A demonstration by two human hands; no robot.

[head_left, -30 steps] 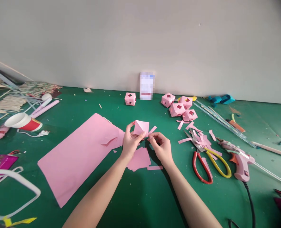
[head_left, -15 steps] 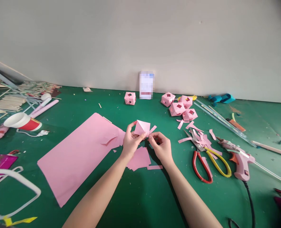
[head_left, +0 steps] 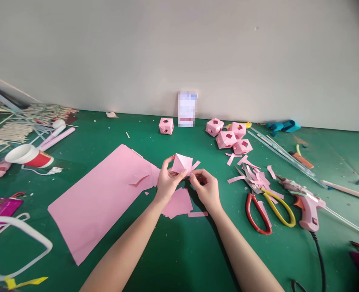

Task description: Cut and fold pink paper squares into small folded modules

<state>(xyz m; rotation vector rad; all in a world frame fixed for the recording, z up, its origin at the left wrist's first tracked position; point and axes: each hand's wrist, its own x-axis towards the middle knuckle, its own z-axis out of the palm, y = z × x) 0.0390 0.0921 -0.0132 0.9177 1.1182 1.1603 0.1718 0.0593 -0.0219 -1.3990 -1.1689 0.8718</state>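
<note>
Between thumb and fingers, my left hand (head_left: 168, 180) grips a small creased square of pink paper (head_left: 182, 163), raised above the green table. My right hand (head_left: 205, 184) is closed in a pinch at the lower right corner of that square, where a narrow pink strip (head_left: 195, 165) sticks out. Whether the strip belongs to the square I cannot tell. Beneath the hands lies a stack of pink paper squares (head_left: 178, 202), with a loose paper strip (head_left: 197, 214) beside it. A large pink paper sheet (head_left: 97, 202) spreads out on the left.
Several pink folded paper balls (head_left: 226, 139) sit at the back, near a propped phone (head_left: 187, 108). Red-and-yellow-handled scissors (head_left: 257, 202) lie among paper scraps on the right, beside a pink glue gun (head_left: 308, 205). A tipped paper cup (head_left: 30, 156) and a bundle of sticks (head_left: 12, 132) lie left.
The creased paper square has shifted very slightly to the right in my left hand. Both hands stay in nearly the same place, and everything on the table is unmoved.
</note>
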